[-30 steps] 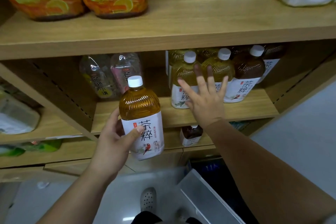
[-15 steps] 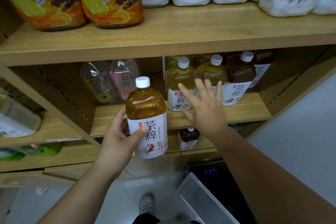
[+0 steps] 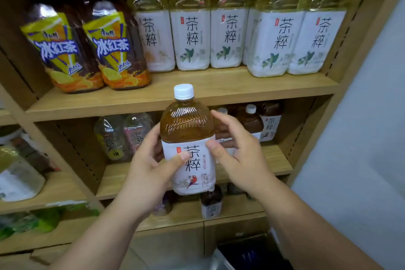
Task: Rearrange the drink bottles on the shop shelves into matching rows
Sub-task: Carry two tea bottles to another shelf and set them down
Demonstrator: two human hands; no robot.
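Note:
An amber tea bottle (image 3: 188, 138) with a white cap and a white label showing a red bird is held upright in front of the middle shelf (image 3: 276, 160). My left hand (image 3: 151, 171) grips its left side, thumb across the label. My right hand (image 3: 238, 155) grips its right side, thumb on the label's top edge. Behind it on the middle shelf stand dark tea bottles (image 3: 252, 120) of the same brand, partly hidden. The top shelf (image 3: 197, 92) carries a row of pale green tea bottles (image 3: 230, 35) and two iced tea bottles (image 3: 87, 46) at the left.
Two clear bottles (image 3: 122, 136) stand at the middle shelf's back left. A small dark bottle (image 3: 211, 204) sits on the lower shelf. Bagged goods (image 3: 17, 177) fill the left bay. A pale wall (image 3: 361, 138) borders the right; a dark bin (image 3: 247, 254) lies below.
My right hand left the shelved bottles and took hold of the amber bottle's right side. The bottle rose and moved to the centre. The view tilted up, showing the top shelf's bottles.

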